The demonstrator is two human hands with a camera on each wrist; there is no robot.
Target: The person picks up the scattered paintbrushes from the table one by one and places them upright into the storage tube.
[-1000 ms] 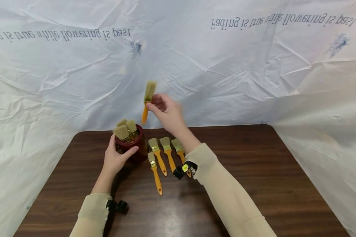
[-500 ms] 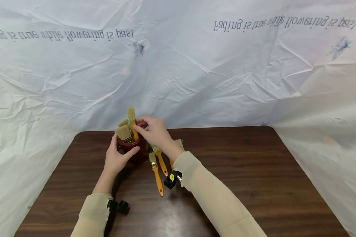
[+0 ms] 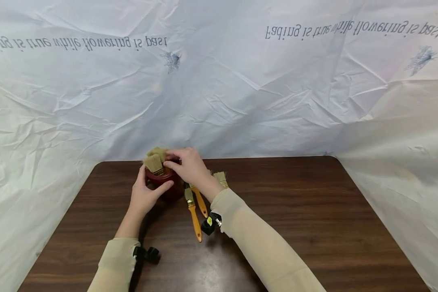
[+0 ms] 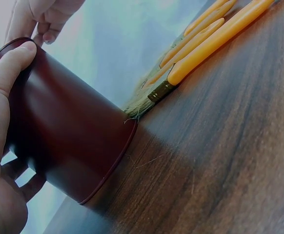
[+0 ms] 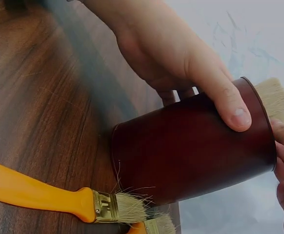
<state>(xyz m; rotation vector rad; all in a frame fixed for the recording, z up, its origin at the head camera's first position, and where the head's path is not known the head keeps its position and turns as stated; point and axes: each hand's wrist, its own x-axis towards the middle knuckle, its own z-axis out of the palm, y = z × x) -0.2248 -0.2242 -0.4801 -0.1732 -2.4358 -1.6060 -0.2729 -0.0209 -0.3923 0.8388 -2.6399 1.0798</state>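
Observation:
A dark red cylindrical cup (image 5: 195,146) stands on the table with several paintbrushes (image 3: 154,164) in it, bristles up. My left hand (image 3: 141,195) grips its near left side, the thumb (image 4: 16,61) lying just below the rim. At the cup's mouth my right hand (image 3: 190,167) pinches a paintbrush lowered into the cup; its handle is hidden inside and behind my fingers. Beside the cup lie more paintbrushes with orange handles, the nearest paintbrush (image 3: 193,215) having its bristles toward the cup. In the right wrist view, a paintbrush (image 5: 39,190) lies close to the cup's base.
The dark wood table (image 3: 314,227) has its back edge just behind the cup. A white printed sheet (image 3: 219,81) hangs behind and at the sides. Another paintbrush (image 3: 222,178) shows partly past my right forearm, which covers the others from above.
My right hand has brought the paintbrush from above the table down and left to the cup, and lowered it in among the others. The left hand keeps its hold on the cup.

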